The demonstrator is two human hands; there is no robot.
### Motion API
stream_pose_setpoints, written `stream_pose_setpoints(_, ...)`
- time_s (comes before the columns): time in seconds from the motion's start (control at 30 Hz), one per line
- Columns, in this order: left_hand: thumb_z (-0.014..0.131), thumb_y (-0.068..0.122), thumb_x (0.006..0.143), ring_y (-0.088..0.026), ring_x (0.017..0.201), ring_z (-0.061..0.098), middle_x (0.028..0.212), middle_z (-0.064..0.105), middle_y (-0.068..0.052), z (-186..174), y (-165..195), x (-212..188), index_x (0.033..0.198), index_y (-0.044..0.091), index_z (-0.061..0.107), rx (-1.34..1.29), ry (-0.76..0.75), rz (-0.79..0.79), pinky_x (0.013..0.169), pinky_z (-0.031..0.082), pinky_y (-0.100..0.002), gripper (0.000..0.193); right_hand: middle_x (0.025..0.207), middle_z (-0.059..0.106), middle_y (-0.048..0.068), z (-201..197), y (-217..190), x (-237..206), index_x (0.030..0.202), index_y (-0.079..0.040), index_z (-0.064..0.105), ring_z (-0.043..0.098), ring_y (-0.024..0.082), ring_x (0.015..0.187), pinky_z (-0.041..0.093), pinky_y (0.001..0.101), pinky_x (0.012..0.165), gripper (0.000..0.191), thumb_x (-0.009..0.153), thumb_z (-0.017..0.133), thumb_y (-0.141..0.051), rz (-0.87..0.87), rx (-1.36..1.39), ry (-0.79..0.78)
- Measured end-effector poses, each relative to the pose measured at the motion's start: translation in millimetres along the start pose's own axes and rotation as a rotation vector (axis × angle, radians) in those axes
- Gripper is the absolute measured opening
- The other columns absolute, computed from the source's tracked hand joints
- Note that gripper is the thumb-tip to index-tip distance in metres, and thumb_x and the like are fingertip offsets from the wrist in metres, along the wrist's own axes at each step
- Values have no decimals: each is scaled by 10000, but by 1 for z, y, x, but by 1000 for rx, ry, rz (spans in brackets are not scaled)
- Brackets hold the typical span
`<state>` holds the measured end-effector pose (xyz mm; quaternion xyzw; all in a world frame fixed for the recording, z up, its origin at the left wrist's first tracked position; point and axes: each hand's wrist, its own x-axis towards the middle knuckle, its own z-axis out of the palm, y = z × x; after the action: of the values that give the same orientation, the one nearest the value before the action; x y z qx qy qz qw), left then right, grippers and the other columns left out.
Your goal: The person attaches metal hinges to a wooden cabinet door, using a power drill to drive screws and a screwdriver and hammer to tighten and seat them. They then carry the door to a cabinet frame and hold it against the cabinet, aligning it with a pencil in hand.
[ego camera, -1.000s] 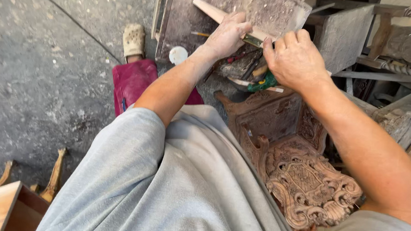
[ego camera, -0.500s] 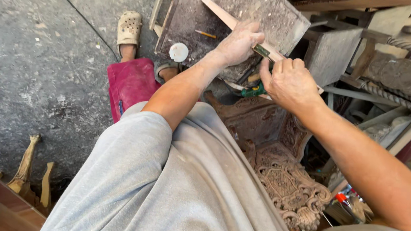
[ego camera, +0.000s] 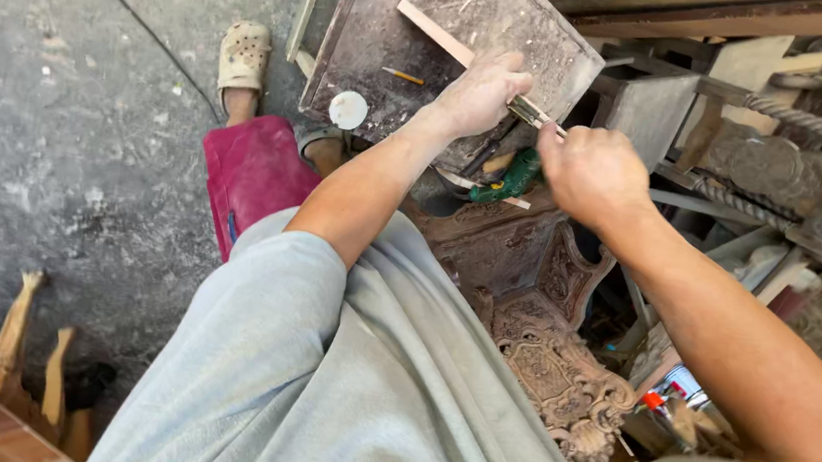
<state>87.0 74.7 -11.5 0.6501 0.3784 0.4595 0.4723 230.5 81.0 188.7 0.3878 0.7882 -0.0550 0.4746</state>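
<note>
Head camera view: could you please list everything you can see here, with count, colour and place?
Work board: one, dusty grey-brown, top centre.
Wooden strip: one, pale, lying on the board.
Pencil: one, yellow, on the board.
Slim metal tool: one, between both hands.
Green-handled tool: one, below the hands.
White round lid: one, at the board's lower edge.
Carved wooden panels: several, brown, lower centre-right.
Twisted wooden rods: two, dark, upper right.
Carved legs: two, tan, lower left.
Concrete floor: grey, left.
Sandal: one, beige, upper left.
Left hand: holding the tool.
Right hand: fist, fingers at the tool.
</note>
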Motion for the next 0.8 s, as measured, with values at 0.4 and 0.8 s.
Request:
stream_pose_setpoints(0.4,685,71,815,-412,989,566,944,582,-162,-3,-6,14,840,75,637,-26,32,31,831,449,-518,54,900,698,174,4,7,0,1273,29,685,666,335,794,504,468,695,339,1037,590,-195,-157,-194,296)
stream_pose_setpoints(0.8,677,22,742,-415,1114,566,956,589,-128,0,-13,22,824,80,648,118,93,115,980,445,-535,105,894,705,194,-46,18,17,1296,-42,620,655,364,805,538,487,729,415,904,671,-168,-69,69,181)
